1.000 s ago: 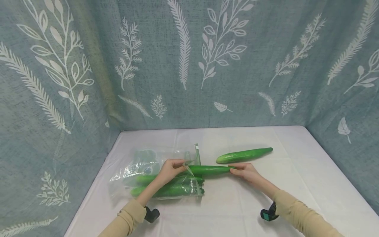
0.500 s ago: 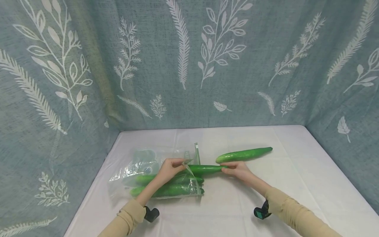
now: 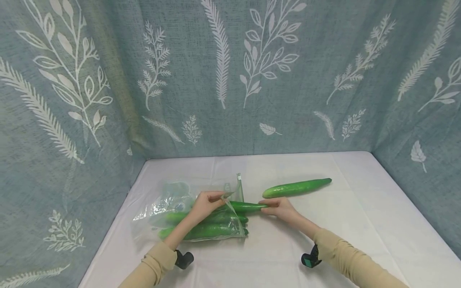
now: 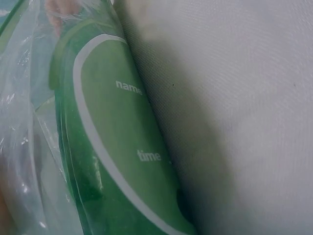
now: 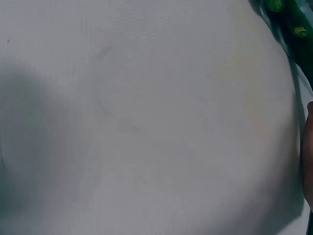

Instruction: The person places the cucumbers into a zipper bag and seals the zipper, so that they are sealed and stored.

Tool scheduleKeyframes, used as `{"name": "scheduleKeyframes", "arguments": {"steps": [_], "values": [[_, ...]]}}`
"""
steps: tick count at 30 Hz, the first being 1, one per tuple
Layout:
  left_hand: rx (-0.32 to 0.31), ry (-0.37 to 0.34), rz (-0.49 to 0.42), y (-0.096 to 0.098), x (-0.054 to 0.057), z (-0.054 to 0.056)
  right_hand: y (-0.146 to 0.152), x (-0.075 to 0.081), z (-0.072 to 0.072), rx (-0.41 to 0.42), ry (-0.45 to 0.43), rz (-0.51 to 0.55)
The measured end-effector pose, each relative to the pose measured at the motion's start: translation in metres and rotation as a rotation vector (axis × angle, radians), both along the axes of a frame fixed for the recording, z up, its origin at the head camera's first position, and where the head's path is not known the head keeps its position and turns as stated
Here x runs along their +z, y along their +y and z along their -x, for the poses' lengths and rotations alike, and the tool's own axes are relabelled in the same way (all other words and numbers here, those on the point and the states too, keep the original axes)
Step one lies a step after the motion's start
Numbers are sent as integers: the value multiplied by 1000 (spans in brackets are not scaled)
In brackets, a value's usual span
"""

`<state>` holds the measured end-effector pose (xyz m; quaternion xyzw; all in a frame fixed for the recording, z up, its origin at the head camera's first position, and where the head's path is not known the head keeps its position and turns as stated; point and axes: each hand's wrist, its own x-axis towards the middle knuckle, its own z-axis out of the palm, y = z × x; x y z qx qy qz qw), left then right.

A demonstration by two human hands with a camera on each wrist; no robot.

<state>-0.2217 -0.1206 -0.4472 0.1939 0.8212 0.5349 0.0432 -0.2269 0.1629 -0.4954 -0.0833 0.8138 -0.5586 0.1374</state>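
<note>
Around the middle of the white-covered counter [image 3: 360, 180], I see the held cucumber [image 3: 246, 207] part-way into a clear storage bag [image 3: 155, 208]. Over the last second my right grip [image 3: 282, 209] has travelled toward the counter's left edge, sliding the cucumber along; less of it now shows outside the bag's mouth, so I judge that most of its length is bagged. That grip pinches the tapered stem end between thumb and fingers, while my left grip [image 3: 206, 204] stays put, pinching the bag's rim. The cucumber's long axis runs roughly parallel to the counter's far edge: stem end toward the right edge, the other end toward the left edge, behind the plastic and partly hidden by the left grip. Toward the near edge, inside the bag, a middle cucumber [image 3: 225, 219] and a nearmost cucumber [image 3: 212, 232] lie on much the same axis. Beyond the right grip, a loose cucumber [image 3: 297, 188] points its stem end rightward, angled slightly toward the far edge.
</note>
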Motion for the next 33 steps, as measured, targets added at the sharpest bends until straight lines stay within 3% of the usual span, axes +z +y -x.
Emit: {"name": "scheduleKeyframes", "arguments": {"steps": [5, 21, 33], "values": [[-8, -14, -17, -4, -9, 5, -11, -1, 0, -12, 26, -52], [5, -33, 0, -3, -7, 3, -40, 6, 7, 52, 136, -107], [-4, -38, -21, -3, -6, 3, -57, 9, 11, 95, 156, -83]]}}
